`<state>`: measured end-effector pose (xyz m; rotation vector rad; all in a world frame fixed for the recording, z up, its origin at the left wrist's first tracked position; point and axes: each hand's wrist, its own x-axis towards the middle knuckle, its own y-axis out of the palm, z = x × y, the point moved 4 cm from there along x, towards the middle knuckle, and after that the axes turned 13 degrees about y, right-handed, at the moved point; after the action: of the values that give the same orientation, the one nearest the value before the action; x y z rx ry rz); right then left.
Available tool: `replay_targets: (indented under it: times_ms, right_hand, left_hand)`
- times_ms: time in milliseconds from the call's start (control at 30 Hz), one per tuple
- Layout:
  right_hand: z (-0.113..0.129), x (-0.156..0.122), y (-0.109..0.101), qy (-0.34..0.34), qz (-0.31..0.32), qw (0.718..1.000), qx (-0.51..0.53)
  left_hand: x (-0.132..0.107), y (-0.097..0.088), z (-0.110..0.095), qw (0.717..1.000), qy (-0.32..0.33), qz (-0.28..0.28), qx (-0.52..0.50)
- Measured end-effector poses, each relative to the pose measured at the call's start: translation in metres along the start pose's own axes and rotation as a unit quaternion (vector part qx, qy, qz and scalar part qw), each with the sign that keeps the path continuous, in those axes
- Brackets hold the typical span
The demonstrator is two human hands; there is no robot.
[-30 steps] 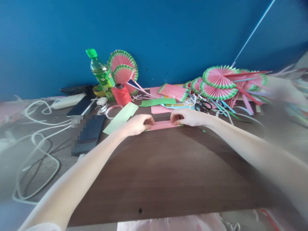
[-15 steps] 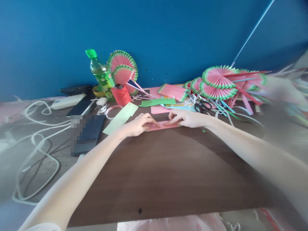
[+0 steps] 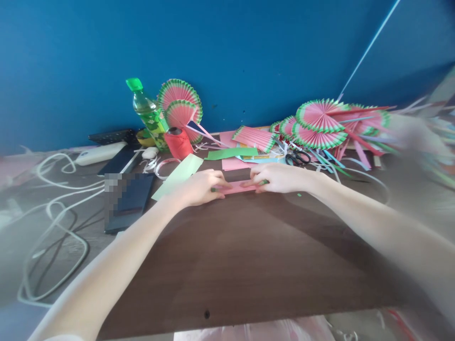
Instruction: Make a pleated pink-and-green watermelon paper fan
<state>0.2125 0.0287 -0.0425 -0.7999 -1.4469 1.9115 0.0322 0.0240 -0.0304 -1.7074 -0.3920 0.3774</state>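
Between my two hands a narrow folded strip of pink paper (image 3: 236,187) lies across the brown table, with bits of green showing at its ends. My left hand (image 3: 205,187) pinches the left end, thumb and fingers closed on it. At the other end my right hand (image 3: 272,178) grips the strip the same way. Pink paper sheets (image 3: 235,164) and a green paper strip (image 3: 232,153) lie just beyond my hands. A pale green paper (image 3: 179,176) is beside my left hand. Black-handled scissors (image 3: 297,157) rest behind my right hand.
Pleated pink-and-green paper fans (image 3: 322,124) are heaped at the back right; more fans (image 3: 180,102) lean on the blue wall. A green-capped bottle (image 3: 147,111) and a red spool of thread (image 3: 178,142) stand back left. White cables (image 3: 53,203) and a dark phone-like slab (image 3: 133,203) lie left.
Both hands have shifted their grip on the pink paper, and green now shows at its ends. The view has tilted slightly.
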Motion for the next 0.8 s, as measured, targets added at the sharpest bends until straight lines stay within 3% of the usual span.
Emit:
replay_targets:
  times_ms: [200,467,667,800]
  right_hand:
    - [0.001,-0.002,-0.008,0.021,-0.015,0.999,0.023]
    - [-0.008,-0.008,-0.025,0.061,-0.119,0.986,0.096]
    - [-0.008,-0.002,-0.012,0.06,-0.052,0.993,0.086]
    - [-0.011,0.002,-0.003,0.052,-0.053,0.995,0.068]
  left_hand:
    - [0.0,-0.002,-0.003,0.994,0.009,0.002,0.109]
    - [-0.009,-0.015,0.016,0.987,-0.085,-0.132,-0.021]
    - [-0.006,-0.008,0.013,0.994,-0.097,-0.053,-0.025]
    - [-0.004,-0.006,0.009,0.996,-0.084,-0.03,0.0]
